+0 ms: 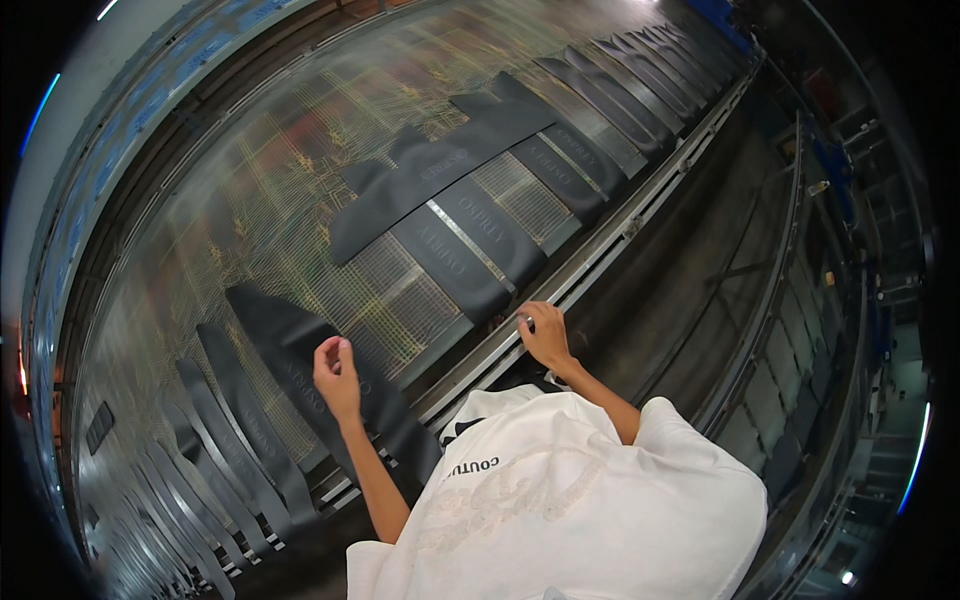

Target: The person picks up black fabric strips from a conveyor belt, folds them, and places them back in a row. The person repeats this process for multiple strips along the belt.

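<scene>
My left hand (337,379), fingers curled, is over a dark grey lettered panel (289,360) that drapes over the front edge of a long table. I cannot tell whether its fingertips touch the panel or pinch anything. At the metal rail (592,281) along that edge is my right hand (545,334), fingers bent and thumb apart, with nothing visible in it. Just beyond it lies a pair of lettered grey panels (465,232) with a light strip between them. Another such pair (562,161) sits farther right. A wide dark grey piece (450,165) overlaps their far ends.
Yellow and green lines criss-cross the tabletop (277,187). More grey panels run along the edge, to the left (240,442) and far right (645,67). A dark aisle (675,277) separates this table from another rack of pale panels (765,405). A small dark block (100,427) lies far left.
</scene>
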The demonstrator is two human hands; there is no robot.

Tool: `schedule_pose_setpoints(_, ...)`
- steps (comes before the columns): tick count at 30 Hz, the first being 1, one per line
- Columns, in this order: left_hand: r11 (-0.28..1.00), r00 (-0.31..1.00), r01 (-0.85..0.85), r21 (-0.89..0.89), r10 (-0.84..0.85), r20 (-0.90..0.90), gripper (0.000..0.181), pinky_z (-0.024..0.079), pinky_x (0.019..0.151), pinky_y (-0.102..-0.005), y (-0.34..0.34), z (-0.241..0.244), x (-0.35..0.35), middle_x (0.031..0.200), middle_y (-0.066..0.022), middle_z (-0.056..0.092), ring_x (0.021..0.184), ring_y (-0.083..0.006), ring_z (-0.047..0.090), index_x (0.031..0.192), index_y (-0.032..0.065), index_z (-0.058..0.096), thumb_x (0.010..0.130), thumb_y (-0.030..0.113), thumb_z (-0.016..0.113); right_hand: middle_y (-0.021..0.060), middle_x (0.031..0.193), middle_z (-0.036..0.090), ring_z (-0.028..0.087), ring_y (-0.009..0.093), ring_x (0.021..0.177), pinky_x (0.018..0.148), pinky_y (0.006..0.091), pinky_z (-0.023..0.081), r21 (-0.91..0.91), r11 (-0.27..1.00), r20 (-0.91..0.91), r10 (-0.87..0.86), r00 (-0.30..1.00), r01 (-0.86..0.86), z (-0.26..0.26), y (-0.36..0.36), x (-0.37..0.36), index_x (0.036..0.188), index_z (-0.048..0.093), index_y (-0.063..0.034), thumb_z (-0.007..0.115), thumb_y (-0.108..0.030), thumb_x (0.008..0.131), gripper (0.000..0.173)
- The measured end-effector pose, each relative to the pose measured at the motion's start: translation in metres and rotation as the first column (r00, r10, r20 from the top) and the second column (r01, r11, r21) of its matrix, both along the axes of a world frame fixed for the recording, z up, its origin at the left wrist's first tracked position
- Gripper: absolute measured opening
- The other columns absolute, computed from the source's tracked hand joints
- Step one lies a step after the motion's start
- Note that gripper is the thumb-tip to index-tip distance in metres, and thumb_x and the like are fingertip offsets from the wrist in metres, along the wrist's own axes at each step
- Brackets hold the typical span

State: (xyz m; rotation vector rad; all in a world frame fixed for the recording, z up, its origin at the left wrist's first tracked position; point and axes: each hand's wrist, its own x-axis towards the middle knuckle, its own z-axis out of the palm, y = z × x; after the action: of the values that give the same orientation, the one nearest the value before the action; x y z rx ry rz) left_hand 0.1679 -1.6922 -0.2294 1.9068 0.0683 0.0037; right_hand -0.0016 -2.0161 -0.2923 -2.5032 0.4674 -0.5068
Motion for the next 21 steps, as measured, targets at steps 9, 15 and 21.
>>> schedule_pose_setpoints(9,0.923,0.933,0.336,0.191,-0.298,-0.2,0.026,0.048,0.079,-0.0325,-0.138,-0.041,-0.058,0.089,-0.013,0.066,0.086,-0.0235,0.064,0.101,0.0005,0.062,0.085,0.021,0.064,0.0129,0.064,0.062,0.063,0.028,0.06,0.06,0.0377,0.049,0.233,0.967,-0.103,0.135,0.986,-0.108,-0.009,-0.182,0.139,0.106,0.06,-0.0029,0.064,-0.015,0.08,0.029)
schedule_pose_setpoints(15,0.941,0.887,0.295,0.163,-0.207,-0.412,0.026,0.049,0.079,-0.0313,-0.192,-0.054,-0.094,0.092,-0.0135,0.068,0.087,-0.0212,0.064,0.102,-0.0021,0.062,0.084,0.017,0.065,0.0155,0.096,0.065,0.063,0.031,0.093,0.08,0.0384,0.048,0.116,0.984,-0.089,0.142,0.986,-0.132,-0.034,-0.343,0.308,0.106,0.06,-0.0036,0.067,-0.02,0.078,0.033)
schedule_pose_setpoints(21,0.985,0.865,0.025,0.173,0.065,-0.497,0.029,0.049,0.077,-0.0351,-0.223,-0.046,-0.093,0.097,-0.0158,0.067,0.09,-0.0266,0.063,0.106,-0.0008,0.062,0.086,0.02,0.063,0.0226,0.128,0.05,0.049,0.035,0.119,0.099,0.0408,0.04,-0.126,0.978,-0.358,0.108,0.927,-0.163,-0.066,-0.443,0.439,0.129,0.043,0.0028,0.077,-0.035,0.069,0.078)
